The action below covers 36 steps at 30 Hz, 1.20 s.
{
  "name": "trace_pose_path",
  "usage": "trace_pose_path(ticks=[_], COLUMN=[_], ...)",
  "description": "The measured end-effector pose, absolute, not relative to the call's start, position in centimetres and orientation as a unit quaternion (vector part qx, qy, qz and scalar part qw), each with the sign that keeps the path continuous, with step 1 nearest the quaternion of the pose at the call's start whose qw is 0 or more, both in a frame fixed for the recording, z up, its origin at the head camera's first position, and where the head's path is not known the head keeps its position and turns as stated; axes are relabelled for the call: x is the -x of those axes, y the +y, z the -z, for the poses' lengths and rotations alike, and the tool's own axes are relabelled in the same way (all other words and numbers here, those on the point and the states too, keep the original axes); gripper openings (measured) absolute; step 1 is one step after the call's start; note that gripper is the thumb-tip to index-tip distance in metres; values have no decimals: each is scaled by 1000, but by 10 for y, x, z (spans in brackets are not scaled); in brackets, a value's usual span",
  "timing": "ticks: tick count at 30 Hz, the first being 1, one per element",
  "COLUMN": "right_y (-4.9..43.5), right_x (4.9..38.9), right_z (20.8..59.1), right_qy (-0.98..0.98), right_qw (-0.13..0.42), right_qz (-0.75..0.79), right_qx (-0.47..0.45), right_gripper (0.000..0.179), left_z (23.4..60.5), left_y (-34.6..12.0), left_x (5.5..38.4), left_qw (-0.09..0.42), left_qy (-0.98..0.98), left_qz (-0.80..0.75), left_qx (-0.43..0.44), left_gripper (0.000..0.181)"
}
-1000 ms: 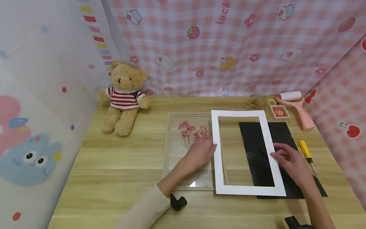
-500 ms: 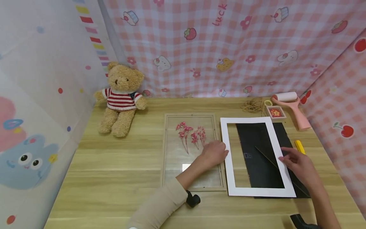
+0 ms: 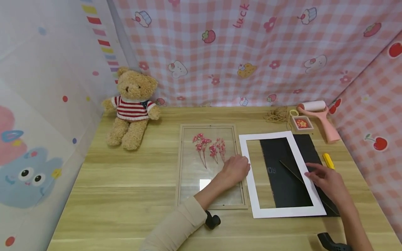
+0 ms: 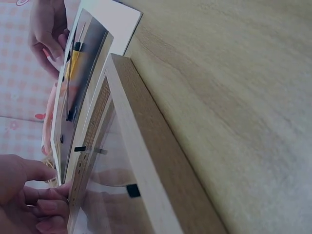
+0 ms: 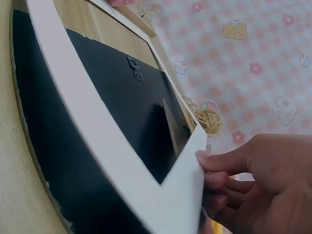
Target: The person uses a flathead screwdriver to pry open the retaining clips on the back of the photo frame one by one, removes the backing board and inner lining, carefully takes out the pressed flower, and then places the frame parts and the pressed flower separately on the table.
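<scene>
A white rectangular mat board (image 3: 289, 212) is held level, slightly tilted, over the right part of the table. My left hand (image 3: 236, 169) pinches its left edge, and my right hand (image 3: 326, 183) pinches the right edge between thumb and fingers. Through its cut-out shows a black backing board (image 3: 282, 188) with a thin stand leg (image 3: 291, 171), lying on the table. Left of the mat lies a wooden picture frame (image 3: 207, 126) with clear glass. Pink dried flower sprigs (image 3: 202, 142) appear inside it. The left forearm crosses over the frame's lower right part.
A teddy bear (image 3: 133, 108) sits at the back left. Twine (image 3: 277, 115), a small square box with a star picture (image 3: 302, 123) and a pink-handled lint roller (image 3: 323, 118) lie at the back right. A yellow-handled screwdriver (image 3: 328, 161) is partly hidden by my right hand.
Both hands have carried the mat rightward, away from the picture frame and further over the backing board. In the last half second its far edge has dipped slightly, and the hands have barely moved.
</scene>
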State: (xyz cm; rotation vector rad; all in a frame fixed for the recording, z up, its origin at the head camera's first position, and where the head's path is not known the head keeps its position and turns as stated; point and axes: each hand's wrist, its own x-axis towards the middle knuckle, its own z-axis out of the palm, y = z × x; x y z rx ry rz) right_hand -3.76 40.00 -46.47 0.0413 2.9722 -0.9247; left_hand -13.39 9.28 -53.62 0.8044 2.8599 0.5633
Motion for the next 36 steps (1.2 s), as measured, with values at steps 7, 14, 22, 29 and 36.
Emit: trace_pose_path(ticks=[7, 14, 22, 29, 36], right_y=[394, 336, 243, 206, 178], right_x=[38, 52, 70, 86, 92], right_z=[451, 427, 441, 464, 467], right_qy=[962, 954, 927, 919, 921], right_qw=[46, 40, 8, 27, 70], right_qz=[269, 298, 348, 362, 369], right_qx=[-18, 13, 140, 156, 105], right_gripper=[32, 36, 29, 30, 19], left_z=[519, 524, 537, 530, 513], left_y=[74, 7, -102, -146, -154], left_x=[127, 125, 122, 111, 98], left_qw=[81, 38, 20, 22, 49], left_qy=[926, 920, 935, 932, 920], left_qz=[-248, -297, -315, -342, -361], left_qx=[-272, -252, -165, -120, -142], left_gripper=[32, 28, 54, 59, 63])
